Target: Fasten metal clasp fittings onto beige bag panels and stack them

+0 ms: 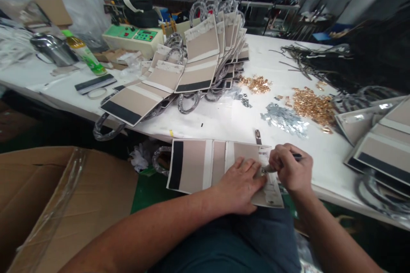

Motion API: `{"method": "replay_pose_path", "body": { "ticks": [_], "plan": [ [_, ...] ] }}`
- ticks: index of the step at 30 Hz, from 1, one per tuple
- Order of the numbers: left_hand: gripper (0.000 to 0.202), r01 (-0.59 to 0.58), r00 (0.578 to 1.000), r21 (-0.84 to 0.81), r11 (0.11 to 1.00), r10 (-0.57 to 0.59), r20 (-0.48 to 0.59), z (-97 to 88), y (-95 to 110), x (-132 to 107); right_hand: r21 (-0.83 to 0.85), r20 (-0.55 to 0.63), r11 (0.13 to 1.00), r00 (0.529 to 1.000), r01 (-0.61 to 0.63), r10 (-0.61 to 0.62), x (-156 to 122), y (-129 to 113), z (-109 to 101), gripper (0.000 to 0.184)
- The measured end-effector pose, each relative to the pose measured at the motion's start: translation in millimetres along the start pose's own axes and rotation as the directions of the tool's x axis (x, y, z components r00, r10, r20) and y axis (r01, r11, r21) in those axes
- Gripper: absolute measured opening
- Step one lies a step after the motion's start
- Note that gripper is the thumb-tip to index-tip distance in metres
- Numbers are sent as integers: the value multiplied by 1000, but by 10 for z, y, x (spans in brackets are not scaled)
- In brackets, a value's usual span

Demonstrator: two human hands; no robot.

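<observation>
A beige bag panel with white strips and a black end band lies flat at the table's front edge, partly overhanging it. My left hand rests on its right part, fingers spread and pressing down. Closed around a slim dark-handled tool is my right hand; the tool's tip meets the panel near small metal pieces at its right end. What kind of tool it is stays mostly hidden by the fingers. A wrapped handle loop sticks out at the panel's left. Just behind the panel lies a small strap with a metal buckle.
Stacked bag panels with wrapped handles stand behind, more panels at right. Gold metal pieces and silver plates lie in heaps. A green machine, a bottle and a cardboard box are at left.
</observation>
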State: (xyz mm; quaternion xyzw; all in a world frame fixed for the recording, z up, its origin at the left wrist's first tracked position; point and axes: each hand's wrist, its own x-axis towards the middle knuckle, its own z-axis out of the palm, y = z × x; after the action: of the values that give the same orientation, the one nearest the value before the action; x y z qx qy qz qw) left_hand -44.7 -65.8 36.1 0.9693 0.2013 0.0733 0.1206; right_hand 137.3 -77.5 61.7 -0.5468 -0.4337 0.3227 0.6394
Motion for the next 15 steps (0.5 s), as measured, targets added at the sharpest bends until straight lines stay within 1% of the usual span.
{"method": "replay_pose_path", "body": {
  "ticks": [2, 5, 6, 8, 11, 13, 15],
  "plan": [
    [83, -5, 1000, 5, 1000, 5, -4, 17, -5, -6, -5, 7, 1000, 1000, 15, -15, 22, 4, 2, 45],
    [86, -6, 1000, 17, 1000, 6, -10, 60, -14, -13, -13, 38, 999, 999, 35, -35, 42, -75, 32, 44],
    [87, -5, 1000, 16, 1000, 5, -11, 73, -17, -13, -51, 74, 998, 997, 40, -37, 42, -104, 54, 43],
    [88, 2, 1000, 1, 1000, -2, -11, 92, -24, -9, -182, 170, 981, 985, 73, -42, 32, -147, 111, 43],
    [87, 0, 1000, -29, 1000, 0, -9, 96, -31, -1, -358, 280, 915, 956, 183, -82, 16, -160, 182, 43],
    [85, -3, 1000, -38, 999, 2, -13, 83, -32, 2, -402, 327, 882, 938, 246, -113, 15, -130, 185, 43],
    [84, 2, 1000, -39, 999, -2, -15, 60, -33, 1, -409, 338, 874, 933, 264, -124, 20, -80, 143, 42]
  ]
}}
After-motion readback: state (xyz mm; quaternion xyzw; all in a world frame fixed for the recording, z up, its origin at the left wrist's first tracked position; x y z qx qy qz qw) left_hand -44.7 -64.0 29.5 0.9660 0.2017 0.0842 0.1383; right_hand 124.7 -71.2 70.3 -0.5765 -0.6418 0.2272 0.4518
